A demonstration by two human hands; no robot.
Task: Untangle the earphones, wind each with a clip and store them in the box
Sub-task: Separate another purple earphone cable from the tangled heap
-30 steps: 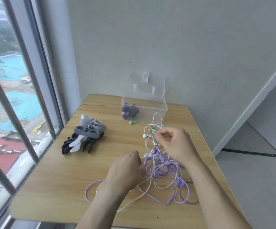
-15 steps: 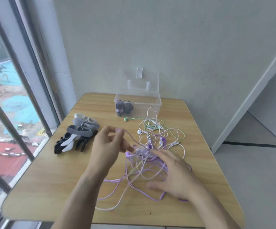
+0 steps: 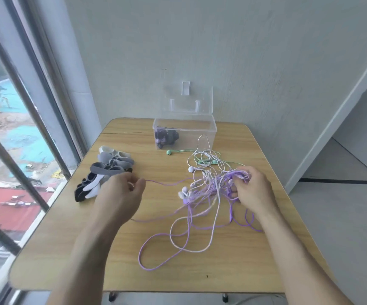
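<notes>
Thin, glossy earphones [image 3: 202, 194] — purple, white, green cords — lay knotted on the wood-grain table [image 3: 68, 249], in front of the clear plastic box [image 3: 184, 130]; the left hand [image 3: 123, 192] pinched one purple strand; the right hand [image 3: 252, 190] gripped a bunched loop; soft rubbery clips [image 3: 105, 172] lay left of the box.

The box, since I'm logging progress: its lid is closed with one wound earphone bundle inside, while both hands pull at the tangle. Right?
Not quite. The head view shows the box with its lid open, standing upright. The rest holds: one dark bundle inside, left hand and right hand pulling at the tangle.
</notes>
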